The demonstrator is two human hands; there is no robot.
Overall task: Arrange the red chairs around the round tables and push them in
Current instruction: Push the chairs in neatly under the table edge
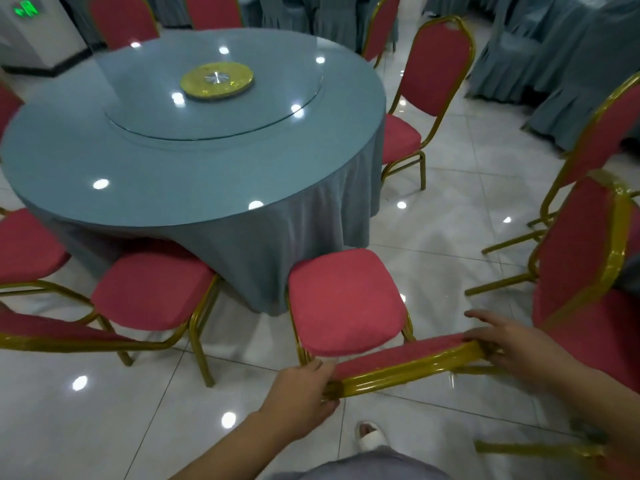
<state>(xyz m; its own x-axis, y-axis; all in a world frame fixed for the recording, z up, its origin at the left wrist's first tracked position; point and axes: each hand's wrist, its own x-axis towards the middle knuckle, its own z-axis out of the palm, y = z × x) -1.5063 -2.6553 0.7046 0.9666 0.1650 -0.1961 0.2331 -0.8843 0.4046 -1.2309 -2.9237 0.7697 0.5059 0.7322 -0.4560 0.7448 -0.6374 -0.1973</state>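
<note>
We cannot read the green sign, which is blurred. The tablecloth hides whatever holds up the round table. The frame's edges cut off the right-hand chair and the left-hand chair. The left hand curls its fingertips out of our sight behind the held chair, and the right hand is smeared.

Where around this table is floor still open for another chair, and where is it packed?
Open: the tiled floor between the held chair and the side chair right of the round table. Packed: the table's near-left edge, where two chairs sit close together, and far right, where loose chairs stand beside the right hand.
</note>
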